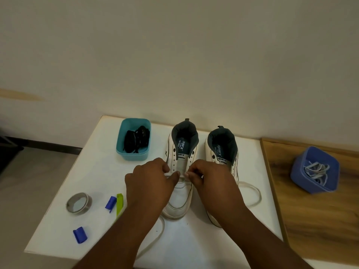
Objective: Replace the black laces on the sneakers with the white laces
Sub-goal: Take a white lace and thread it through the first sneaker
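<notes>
Head view looks down on two hands working at the lowest eyelets of the left-hand sneaker (179,183). Left hand (150,176) pinches a white lace (250,191) between thumb and forefinger, fingers narrow and closed on it just at the shoe's near-left eyelet row. Right hand (208,178) does the same across the tongue, its fingertips (186,174) almost touching those of the other hand, closed on the lace too.

Black laces (136,141) already lie in the teal tub (134,154), well beyond the left fingers, so removal looks finished; both sneakers show bare eyelets above the fingers. The step in hand, as I judge it, is starting the white lace through the bottom pair of holes. One loose run of lace loops out past the right wrist, another trails toward the near edge of the table (194,239) under the left forearm.

Next move probably calls for evening the two ends, then feeding each tip up and across to the next eyelet without twisting the flat lace.

Spare white laces (315,171) sit in the blue tub (303,177), far to the right of the right fingers. The other sneaker (221,150) stands just beyond the right knuckles, its toe covered by the forearm.

Hidden: the exact eyelets being threaded, both lace tips, and whether the lace already passes under the tongue.
</notes>
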`<state>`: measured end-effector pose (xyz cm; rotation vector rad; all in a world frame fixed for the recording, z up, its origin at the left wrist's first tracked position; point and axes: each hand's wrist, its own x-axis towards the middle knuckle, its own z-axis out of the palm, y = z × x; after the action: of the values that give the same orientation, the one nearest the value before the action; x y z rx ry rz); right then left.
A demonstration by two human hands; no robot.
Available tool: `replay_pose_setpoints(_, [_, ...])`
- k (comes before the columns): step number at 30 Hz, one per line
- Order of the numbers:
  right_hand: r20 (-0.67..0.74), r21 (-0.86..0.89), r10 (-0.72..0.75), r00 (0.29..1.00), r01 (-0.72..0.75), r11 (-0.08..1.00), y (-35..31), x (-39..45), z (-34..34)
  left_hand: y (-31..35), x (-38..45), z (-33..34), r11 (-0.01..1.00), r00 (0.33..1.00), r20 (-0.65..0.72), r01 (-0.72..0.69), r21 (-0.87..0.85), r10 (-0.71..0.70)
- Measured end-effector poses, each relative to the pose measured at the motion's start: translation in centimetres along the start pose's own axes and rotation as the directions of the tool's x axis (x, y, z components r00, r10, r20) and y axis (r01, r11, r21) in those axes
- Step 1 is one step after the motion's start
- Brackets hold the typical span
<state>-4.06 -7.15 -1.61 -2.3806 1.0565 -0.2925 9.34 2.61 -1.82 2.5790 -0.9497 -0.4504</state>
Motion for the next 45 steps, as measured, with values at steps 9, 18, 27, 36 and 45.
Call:
replay_pose_setpoints(9, [-0.048,0.122,-0.043,0.998,0.048,0.991,-0.3,0.1,0.7,-0.6,0.3,0.4,0.978,1.000,-0.002,-0.003,-0.208,0.003])
replay_pose_setpoints(18, [-0.115,-0.010,-0.083,0.990,0.083,0.997,-1.4,0.3,2.9,-1.8,1.0,1.1,0.930,0.998,0.058,0.011,-0.368,0.011])
replay_pose_setpoints(27, [-0.206,0.030,-0.022,0.978,0.028,0.999,-1.4,0.4,4.0,-1.6,1.0,1.5,0.884,0.996,0.084,0.067,-0.464,-0.032])
replay_pose_setpoints(36, [-0.185,0.060,-0.021,0.982,0.033,0.998,-0.6,0.3,4.2,-1.3,0.9,1.8,0.886,0.997,0.077,0.012,-0.464,0.027])
replay_pose_setpoints(45, [-0.065,-0.163,-0.051,0.997,0.040,0.986,-1.0,-0.4,2.2,-0.3,0.7,0.8,0.874,1.000,0.029,0.006,-0.486,0.010])
